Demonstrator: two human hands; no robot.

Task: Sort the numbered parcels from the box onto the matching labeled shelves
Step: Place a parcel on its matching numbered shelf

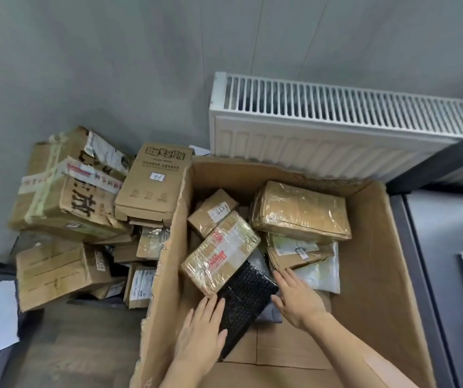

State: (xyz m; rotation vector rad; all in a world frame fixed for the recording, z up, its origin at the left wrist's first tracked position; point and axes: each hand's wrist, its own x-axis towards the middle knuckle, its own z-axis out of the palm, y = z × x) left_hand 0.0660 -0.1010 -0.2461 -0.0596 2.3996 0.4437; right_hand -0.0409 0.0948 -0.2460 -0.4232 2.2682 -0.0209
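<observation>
Our left hand (201,329) and right hand (299,299) reach into the cardboard box (370,275), flanking the black bubble-wrap parcel (245,299). Each grip is loose, fingers straight against the parcel's edges. It lies among taped parcels.

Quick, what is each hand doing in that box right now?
Left hand: open, fingers straight, resting against the black parcel.
Right hand: open, fingers straight, touching the black parcel's other side; not gripping it.

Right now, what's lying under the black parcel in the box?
Under the black parcel show a grey bag on the right side and the box floor near its lower end. The tape-wrapped parcel lies beside it. The rest underneath is covered.
</observation>
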